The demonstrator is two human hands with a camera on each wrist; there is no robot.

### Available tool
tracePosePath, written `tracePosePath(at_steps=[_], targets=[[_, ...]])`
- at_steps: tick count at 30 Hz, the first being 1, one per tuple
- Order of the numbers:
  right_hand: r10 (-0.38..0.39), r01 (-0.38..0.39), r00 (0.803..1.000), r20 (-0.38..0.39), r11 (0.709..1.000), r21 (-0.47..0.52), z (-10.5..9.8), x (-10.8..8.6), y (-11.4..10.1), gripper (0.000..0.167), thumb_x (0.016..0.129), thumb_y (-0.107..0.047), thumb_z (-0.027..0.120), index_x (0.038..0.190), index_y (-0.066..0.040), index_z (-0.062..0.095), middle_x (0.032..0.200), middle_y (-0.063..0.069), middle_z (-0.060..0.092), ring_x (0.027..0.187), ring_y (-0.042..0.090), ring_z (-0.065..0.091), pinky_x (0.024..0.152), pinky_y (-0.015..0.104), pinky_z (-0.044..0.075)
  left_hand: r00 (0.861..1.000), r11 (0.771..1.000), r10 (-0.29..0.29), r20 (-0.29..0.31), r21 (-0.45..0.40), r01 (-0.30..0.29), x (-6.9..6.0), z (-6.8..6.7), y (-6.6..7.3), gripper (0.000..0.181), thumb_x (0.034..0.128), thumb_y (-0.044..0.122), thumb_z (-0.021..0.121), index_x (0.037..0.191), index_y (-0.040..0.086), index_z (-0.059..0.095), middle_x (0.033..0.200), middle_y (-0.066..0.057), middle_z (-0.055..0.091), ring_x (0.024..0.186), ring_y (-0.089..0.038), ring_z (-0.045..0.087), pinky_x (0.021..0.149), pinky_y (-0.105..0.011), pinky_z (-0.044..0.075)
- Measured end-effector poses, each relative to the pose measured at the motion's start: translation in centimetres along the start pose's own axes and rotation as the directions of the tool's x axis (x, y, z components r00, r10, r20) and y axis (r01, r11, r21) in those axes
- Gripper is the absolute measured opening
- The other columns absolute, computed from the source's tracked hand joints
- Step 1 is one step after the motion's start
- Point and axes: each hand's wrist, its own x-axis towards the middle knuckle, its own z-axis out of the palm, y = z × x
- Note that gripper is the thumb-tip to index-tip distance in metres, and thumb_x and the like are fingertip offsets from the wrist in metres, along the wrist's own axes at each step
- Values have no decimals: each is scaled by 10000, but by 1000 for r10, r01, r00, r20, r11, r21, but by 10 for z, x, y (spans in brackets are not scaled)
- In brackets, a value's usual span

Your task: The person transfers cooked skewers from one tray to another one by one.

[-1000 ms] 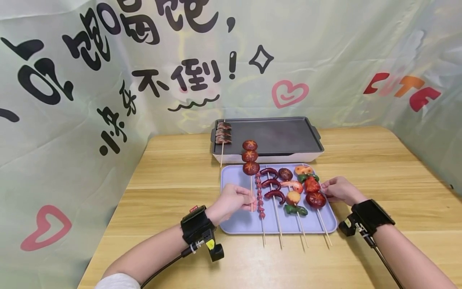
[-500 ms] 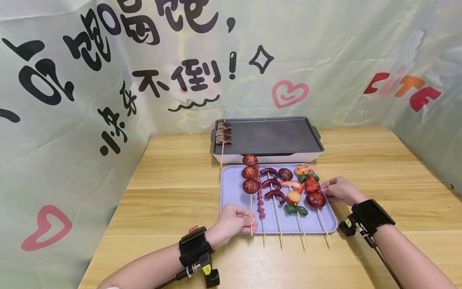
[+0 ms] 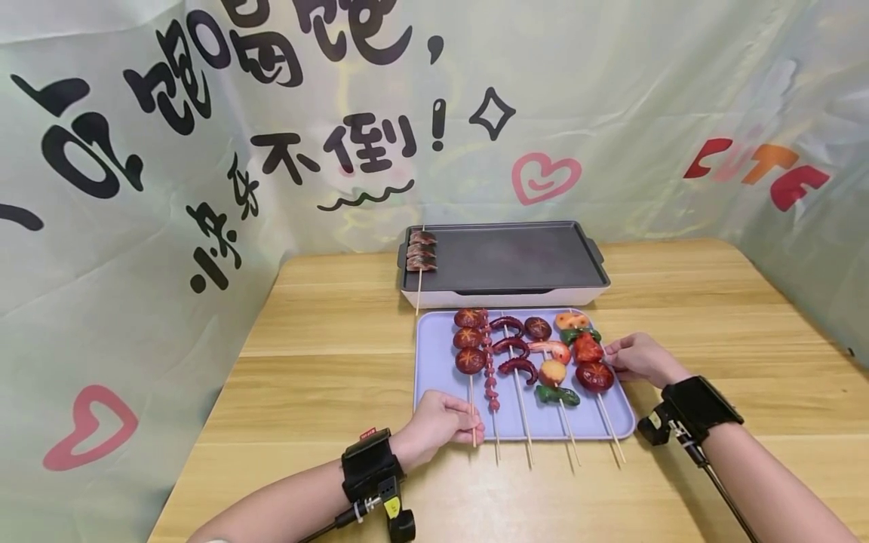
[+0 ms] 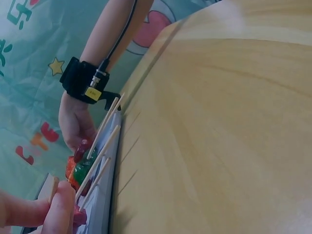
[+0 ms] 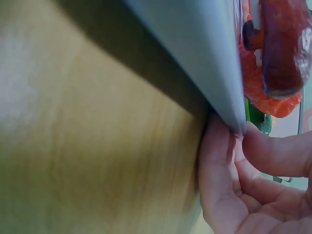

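Observation:
My left hand pinches the lower stick of a mushroom skewer with three brown caps. The caps are over the left part of the lilac tray; whether they rest on it I cannot tell. In the left wrist view, the stick's end shows between thumb and finger. My right hand grips the tray's right edge; in the right wrist view the thumb is above the rim and the fingers below. Beside the mushrooms lie a thin red-bead skewer, an octopus-tentacle skewer and two mixed skewers.
Behind the tray stands a dark flat grill pan with a white base. A fish-piece skewer lies on its left end, the stick jutting over the front. Printed cloth surrounds the wooden table.
My left hand has moved toward the table's front edge, drawing the mushroom skewer back from near the grill pan to over the tray. The right hand has stayed at the tray's edge.

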Motion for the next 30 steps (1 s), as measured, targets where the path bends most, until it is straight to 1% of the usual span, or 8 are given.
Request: tracePosePath(at_steps=[5,10,14,17,20,24,27,30], targets=[[2,-2,1000,1,1000,2,1,0,0,244,846,58,479,1027,221,470,816,46,568,707,87,583,701,297,582,1000,1000,-11,2,8,11,4,0,-2,134,791,-113,581,906,-177,607,744,-205,657,587,-142,632,624,-285,588],[0,0,1000,0,1000,5,1,0,1,239,845,56,481,1022,217,474,807,38,566,704,84,582,695,291,582,1000,999,-15,10,38,15,7,-1,-2,122,794,-102,589,893,-168,617,737,-189,658,589,-153,633,622,-296,589],[3,-3,1000,-3,1000,9,1,0,1,247,849,55,475,1035,217,465,806,31,564,703,82,584,687,281,581,1000,995,-8,25,97,5,10,-2,-1,109,775,-107,609,871,-156,629,741,-173,657,607,-176,645,613,-290,588],[6,-6,1000,-6,1000,7,0,0,0,267,851,53,474,1054,225,448,819,38,562,707,81,584,687,280,580,999,986,7,47,164,-14,13,-4,0,92,751,-108,635,837,-141,635,729,-155,658,573,-155,636,587,-277,586],[10,-10,1000,-9,1000,-1,0,0,-2,293,854,49,474,1076,235,432,837,52,563,714,81,583,691,281,580,997,967,20,80,250,-40,17,-6,1,62,733,-96,658,788,-120,641,679,-136,653,503,-111,600,545,-256,579],[13,-13,1000,-10,1000,-8,0,0,-2,306,857,48,475,1090,241,425,847,60,566,722,82,583,699,286,580,992,925,42,118,371,-83,20,-8,4,51,715,-63,696,706,-80,650,590,-118,636,431,-85,549,468,-221,553],[13,-13,1000,-10,1000,-7,0,0,-2,292,857,48,477,1079,233,435,842,54,563,722,82,582,698,287,580,991,890,51,127,444,-103,21,-9,7,92,708,-32,725,657,-45,649,540,-85,619,406,-77,531,422,-197,526],[10,-10,1000,-9,1000,-4,0,1,-1,274,856,49,477,1066,223,444,836,47,558,720,81,580,692,284,580,991,869,43,126,484,-99,22,-9,8,121,704,-14,739,633,-24,642,514,-59,604,394,-71,522,402,-186,509]])
